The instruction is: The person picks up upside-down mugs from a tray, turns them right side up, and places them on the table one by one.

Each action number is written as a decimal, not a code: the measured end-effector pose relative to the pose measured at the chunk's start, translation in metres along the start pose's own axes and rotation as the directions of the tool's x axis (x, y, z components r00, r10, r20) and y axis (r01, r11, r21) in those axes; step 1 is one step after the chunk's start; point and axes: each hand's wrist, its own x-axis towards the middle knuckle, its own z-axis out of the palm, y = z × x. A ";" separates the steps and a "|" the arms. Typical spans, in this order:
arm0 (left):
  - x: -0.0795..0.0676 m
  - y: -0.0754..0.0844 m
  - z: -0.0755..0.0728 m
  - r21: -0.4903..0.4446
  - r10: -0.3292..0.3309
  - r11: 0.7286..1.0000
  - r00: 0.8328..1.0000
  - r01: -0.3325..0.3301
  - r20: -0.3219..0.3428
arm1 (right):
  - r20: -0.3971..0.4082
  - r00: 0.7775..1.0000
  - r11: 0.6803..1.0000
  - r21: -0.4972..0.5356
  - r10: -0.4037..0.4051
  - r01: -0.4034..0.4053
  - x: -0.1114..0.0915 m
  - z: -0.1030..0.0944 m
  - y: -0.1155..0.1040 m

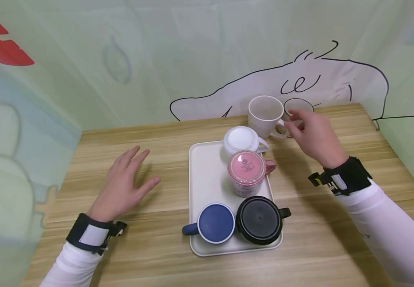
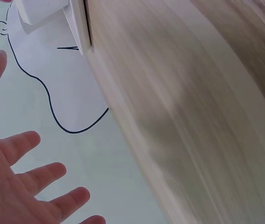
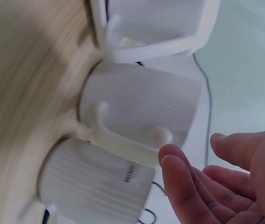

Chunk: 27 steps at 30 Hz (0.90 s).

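Note:
My right hand (image 1: 316, 137) is at the handle of an upright cream mug (image 1: 259, 121) beyond the tray's far edge. Thumb and fingers are apart, with fingertips right at the handle (image 3: 123, 144) in the right wrist view. Just right of it, partly hidden by this hand, stands a second ribbed pale mug (image 3: 90, 182) with small dark lettering. My left hand (image 1: 119, 189) hovers over the table left of the tray, fingers spread and holding nothing. On the pale tray (image 1: 207, 167) are an upside-down white mug (image 1: 242, 139), an upside-down pink mug (image 1: 246, 169), a blue mug (image 1: 216, 223) and an upside-down black mug (image 1: 259, 220).
The wooden table (image 1: 156, 151) ends at the back against a printed fabric backdrop (image 1: 138, 59). Handles of the white, pink and black mugs stick out to the right; the blue mug's handle (image 1: 190, 229) projects over the tray's left edge.

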 end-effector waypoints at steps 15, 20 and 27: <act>-0.011 0.034 -0.006 -0.100 0.099 0.990 0.995 -0.096 0.033 | 0.023 0.989 0.989 -0.010 -0.144 0.145 -0.032 -0.023 -0.023; -0.020 0.051 -0.007 -0.165 0.136 0.979 0.988 -0.122 0.074 | 0.056 0.986 0.987 -0.030 -0.154 0.156 -0.046 -0.028 -0.023; -0.030 0.074 -0.004 -0.292 0.221 0.940 0.966 -0.176 0.131 | 0.123 0.984 0.987 -0.079 -0.128 0.138 -0.060 -0.027 -0.016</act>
